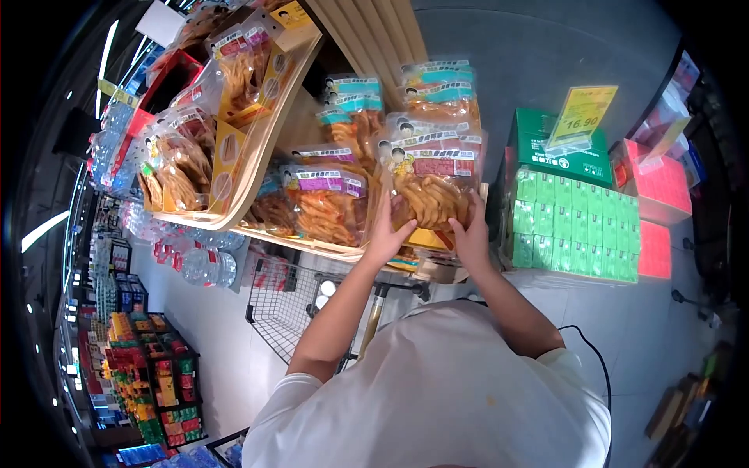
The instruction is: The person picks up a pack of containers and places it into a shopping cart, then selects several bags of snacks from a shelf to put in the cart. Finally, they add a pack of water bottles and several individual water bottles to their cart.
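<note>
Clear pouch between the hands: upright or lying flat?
Upright. The clear pouch has its label up top, food below, left hand and right hand at its lower sides.

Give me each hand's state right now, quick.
Left hand: closed on red-label pack, at its lower left side.
Right hand: closed on the same pack, lower right side.

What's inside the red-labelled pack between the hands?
Brownish food pieces show through the clear front of the pack; its red label covers whatever lies behind it.
</note>
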The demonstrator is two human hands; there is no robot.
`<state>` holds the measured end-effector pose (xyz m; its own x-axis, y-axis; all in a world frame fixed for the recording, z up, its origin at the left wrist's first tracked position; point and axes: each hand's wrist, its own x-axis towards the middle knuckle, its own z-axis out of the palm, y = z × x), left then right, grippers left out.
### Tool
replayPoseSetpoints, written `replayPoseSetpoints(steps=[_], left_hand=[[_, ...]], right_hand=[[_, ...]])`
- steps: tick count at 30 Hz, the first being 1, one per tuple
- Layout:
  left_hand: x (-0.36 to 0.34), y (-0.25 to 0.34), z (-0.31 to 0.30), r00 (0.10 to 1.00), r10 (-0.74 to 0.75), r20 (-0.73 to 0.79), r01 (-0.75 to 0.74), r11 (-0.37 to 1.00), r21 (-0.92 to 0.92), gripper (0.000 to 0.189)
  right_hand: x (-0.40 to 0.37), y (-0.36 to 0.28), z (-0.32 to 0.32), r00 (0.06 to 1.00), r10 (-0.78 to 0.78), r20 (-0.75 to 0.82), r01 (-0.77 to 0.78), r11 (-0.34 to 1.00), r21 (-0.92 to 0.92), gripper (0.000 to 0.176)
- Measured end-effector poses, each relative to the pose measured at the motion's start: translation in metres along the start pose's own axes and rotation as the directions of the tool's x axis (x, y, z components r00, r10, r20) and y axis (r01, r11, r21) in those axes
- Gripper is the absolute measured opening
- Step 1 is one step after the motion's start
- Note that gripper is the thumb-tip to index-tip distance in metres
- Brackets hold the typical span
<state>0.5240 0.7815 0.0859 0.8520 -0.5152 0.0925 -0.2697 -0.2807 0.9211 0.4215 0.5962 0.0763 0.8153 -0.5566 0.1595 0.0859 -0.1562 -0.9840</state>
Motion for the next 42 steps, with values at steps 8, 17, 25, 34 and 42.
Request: replayPoseSetpoints(steps=[8, 17, 25, 34, 42], left_hand=[[-0.007, -0.007, 0.007, 0.968, 0.172, -0.185, -0.067, 0.881, 0.467, 0.091], [0.015, -0.045, 0.015, 0.94, 0.068, -0.334, 0.0, 0.98, 0.198, 0.068], [0.024, -0.006, 0.015, 0.953, 0.025, -0.302, -0.062, 0.992, -0.114, 0.064], [0.017, 0.004, 0.007, 0.975, 0.079, -0.209, -0.083, 0.996, -0.012, 0.069], [0.024, -0.016, -0.002, 0.974, 0.108, -0.201, -0.075, 0.984, 0.163, 0.072]], right_hand=[[0.01, -0.02, 0.02, 0.99, -0.138, -0.03, 0.116, 0.918, -0.378, 0.066], [-0.004, 0.006, 0.022, 0.981, -0.188, 0.043, 0.187, 0.872, -0.452, 0.091], [-0.013, -0.001, 0.001, 0.982, -0.184, 0.048, 0.189, 0.912, -0.363, 0.099], [-0.013, -0.009, 0.002, 0.991, -0.135, -0.006, 0.126, 0.936, -0.328, 0.092], [-0.013, -0.017, 0.008, 1.0, 0.003, -0.01, -0.006, 0.946, -0.324, 0.096]])
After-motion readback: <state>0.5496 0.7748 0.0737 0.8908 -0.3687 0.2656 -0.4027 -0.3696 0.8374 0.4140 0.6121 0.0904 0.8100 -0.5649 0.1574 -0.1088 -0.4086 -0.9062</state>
